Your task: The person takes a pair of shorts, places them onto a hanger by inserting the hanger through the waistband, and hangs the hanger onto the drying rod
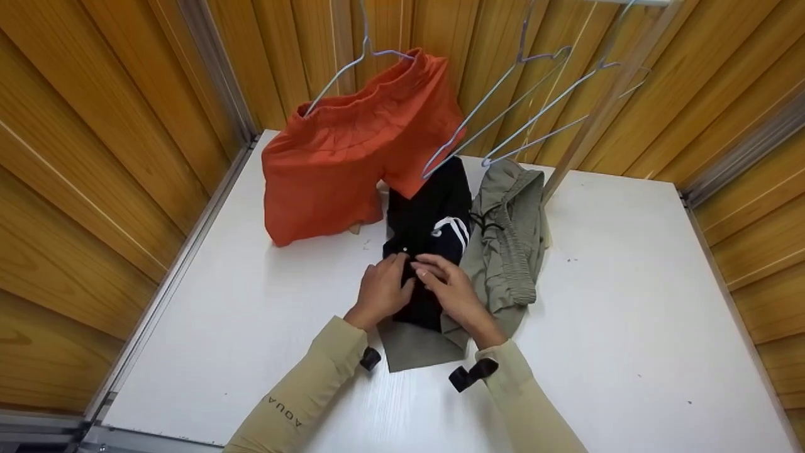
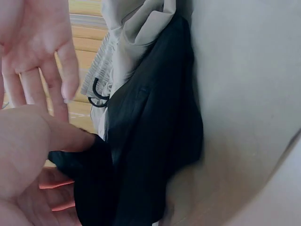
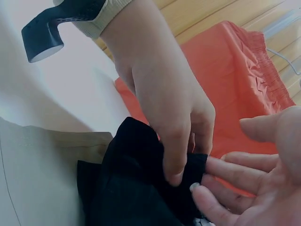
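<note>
Black shorts (image 1: 420, 214) with white stripes on a dark navy panel lie bunched on the table, partly over grey-green shorts (image 1: 512, 251). My left hand (image 1: 385, 286) pinches the black cloth between thumb and fingers, as the left wrist view shows. Opposite it, my right hand (image 1: 456, 292) has its fingers stretched out, the tips touching the edge of the black cloth in the right wrist view. A black drawstring (image 1: 487, 221) shows at the gathered waistband of the grey-green shorts. One grey-green leg (image 1: 421, 347) sticks out below the black shorts.
Orange shorts (image 1: 339, 157) hang on a wire hanger (image 1: 343, 70) at the back left. Bare wire hangers (image 1: 484, 110) hang right of them, beside a slanting wooden post (image 1: 588, 135). Wood-panelled walls (image 1: 82, 126) enclose the white table (image 1: 629, 302).
</note>
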Tool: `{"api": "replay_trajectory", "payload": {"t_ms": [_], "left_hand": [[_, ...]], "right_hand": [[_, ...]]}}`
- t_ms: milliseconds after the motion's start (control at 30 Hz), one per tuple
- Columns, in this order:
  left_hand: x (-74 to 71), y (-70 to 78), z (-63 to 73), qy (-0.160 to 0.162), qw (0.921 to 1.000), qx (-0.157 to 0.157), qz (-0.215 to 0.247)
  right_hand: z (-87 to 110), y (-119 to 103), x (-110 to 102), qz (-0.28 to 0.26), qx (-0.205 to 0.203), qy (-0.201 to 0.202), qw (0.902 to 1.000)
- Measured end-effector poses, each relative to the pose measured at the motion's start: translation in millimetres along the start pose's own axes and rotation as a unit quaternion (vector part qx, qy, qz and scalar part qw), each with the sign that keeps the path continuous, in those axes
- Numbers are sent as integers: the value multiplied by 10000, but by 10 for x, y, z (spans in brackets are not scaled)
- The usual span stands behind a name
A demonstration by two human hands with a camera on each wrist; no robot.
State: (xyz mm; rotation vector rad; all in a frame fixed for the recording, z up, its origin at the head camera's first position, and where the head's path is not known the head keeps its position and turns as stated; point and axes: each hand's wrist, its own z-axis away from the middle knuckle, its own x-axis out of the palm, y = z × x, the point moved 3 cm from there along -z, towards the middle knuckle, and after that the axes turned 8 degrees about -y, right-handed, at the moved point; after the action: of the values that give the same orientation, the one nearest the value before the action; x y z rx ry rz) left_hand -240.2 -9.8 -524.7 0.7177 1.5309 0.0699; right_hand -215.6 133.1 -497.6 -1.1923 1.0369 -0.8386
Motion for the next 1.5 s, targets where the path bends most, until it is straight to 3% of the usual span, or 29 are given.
{"api": "replay_trajectory", "payload": {"t_ms": [167, 333, 667, 800, 1067, 1267, 1500], "left_hand": [[-72, -11, -10, 392, 9992, -16, 122], [-187, -15, -13, 740, 9956, -187, 541], [-342, 40, 18, 904, 9843, -492, 1433], [-350, 115, 40, 907, 9828, -381, 1564], [-315, 274, 90, 852, 9841, -52, 1557], [-258, 372, 135, 774, 9885, -40, 1296], [-193, 490, 176, 802, 9885, 318, 1243]], "right_hand": [[11, -23, -29, -419, -293, 244, 9984], [18, -1, -61, -487, -352, 598, 9964], [31, -1, -61, -333, -215, 661, 9970], [26, -7, -46, -273, -128, 542, 9981], [-12, 39, -48, -302, 128, 774, 9965], [-8, 38, -56, -498, 339, 934, 9938], [-6, 51, -83, -507, 480, 1028, 9922]]}}
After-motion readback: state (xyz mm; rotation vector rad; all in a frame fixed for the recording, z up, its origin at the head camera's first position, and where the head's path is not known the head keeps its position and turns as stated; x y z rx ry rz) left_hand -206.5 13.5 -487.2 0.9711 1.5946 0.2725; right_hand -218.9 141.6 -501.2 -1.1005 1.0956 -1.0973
